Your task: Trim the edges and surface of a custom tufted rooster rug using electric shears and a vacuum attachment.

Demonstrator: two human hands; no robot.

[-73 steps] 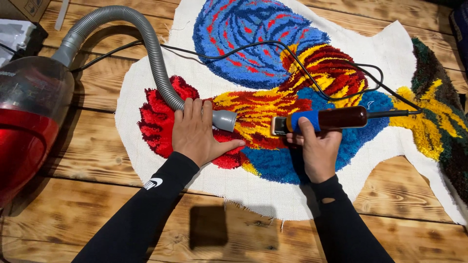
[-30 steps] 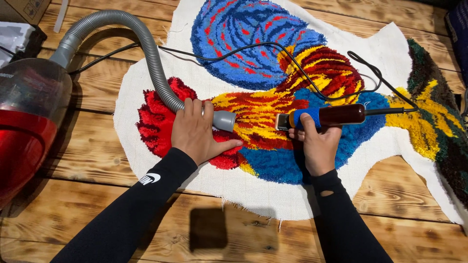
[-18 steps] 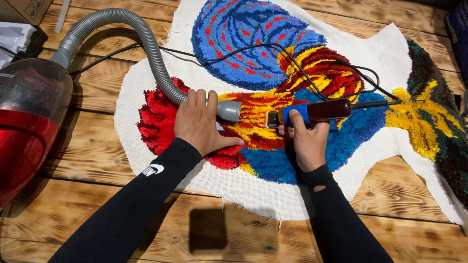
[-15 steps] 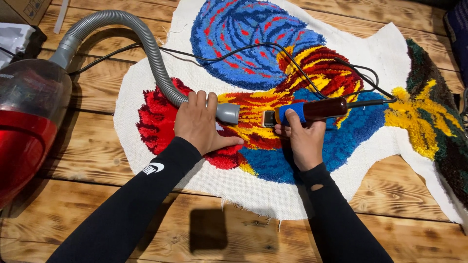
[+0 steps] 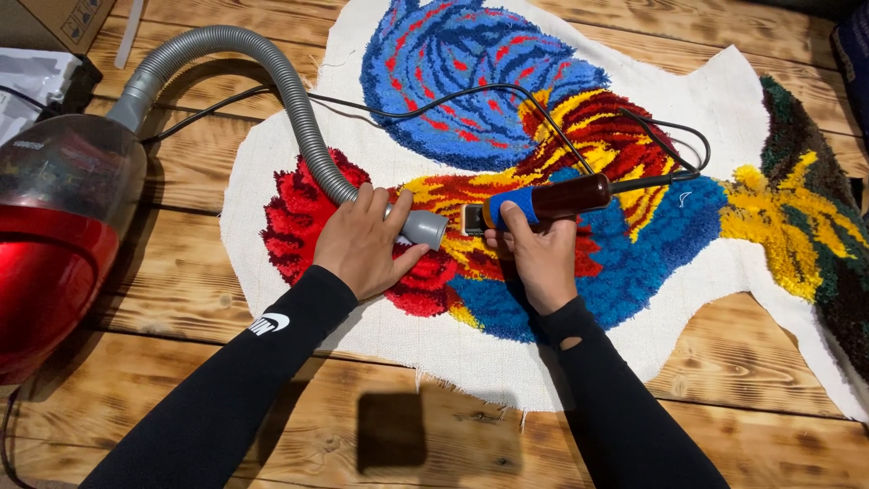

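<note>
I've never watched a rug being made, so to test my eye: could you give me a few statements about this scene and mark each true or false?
1. The left hand holds the grey vacuum hose near its nozzle. True.
2. The right hand holds a pair of scissors. False: it holds a corded trimmer with a brown body and a blue band.
3. The tufted rug lies on a wooden plank surface. True.
4. The red vacuum cleaner sits at the right. False: it sits at the left edge.
5. The hose nozzle and the trimmer head sit far apart. False: they nearly meet over the yellow pile.
</note>
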